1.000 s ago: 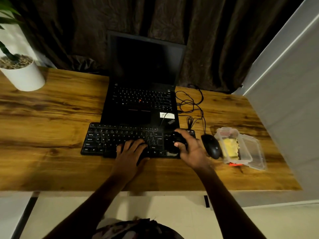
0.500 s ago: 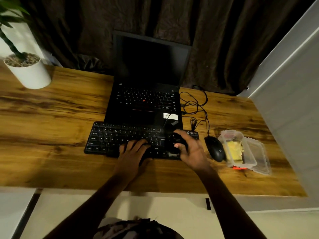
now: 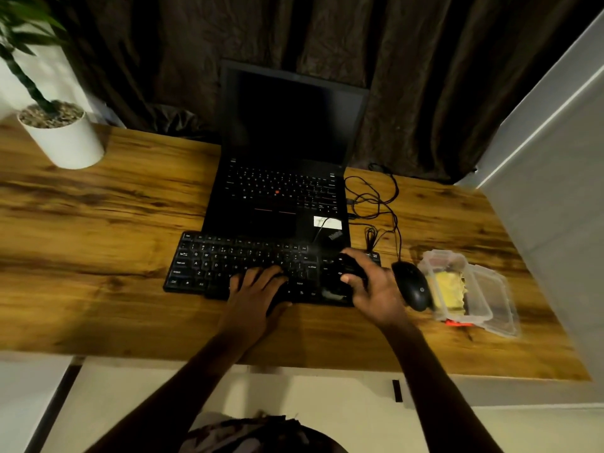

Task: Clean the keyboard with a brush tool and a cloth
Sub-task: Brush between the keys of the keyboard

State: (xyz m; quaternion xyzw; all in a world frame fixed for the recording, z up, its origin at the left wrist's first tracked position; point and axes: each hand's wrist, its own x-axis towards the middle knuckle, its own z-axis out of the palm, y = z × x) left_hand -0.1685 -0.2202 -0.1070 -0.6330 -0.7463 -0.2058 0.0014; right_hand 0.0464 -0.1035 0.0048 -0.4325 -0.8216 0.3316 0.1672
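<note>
A black external keyboard [image 3: 222, 263] lies on the wooden desk [image 3: 98, 256], in front of an open laptop. My left hand [image 3: 258, 289] rests flat on the keyboard's lower middle with its fingers spread, holding nothing. My right hand [image 3: 376, 289] is curled around a small black rounded tool [image 3: 346, 269], apparently the brush tool, over the keyboard's right end. Its bristles are not visible in the dark. A yellow cloth [image 3: 447, 289] sits inside a clear plastic container [image 3: 487, 308] at the right.
The dark laptop [image 3: 287, 191] stands behind the keyboard. A black mouse [image 3: 411, 284] lies between my right hand and the container, with tangled cables [image 3: 376, 204] behind it. A white plant pot [image 3: 62, 138] is at the far left. A curtain hangs behind the desk.
The view has shifted a little, so the desk sits further right in frame. Both hands keep their places on the keyboard, and the right hand still grips the tool.
</note>
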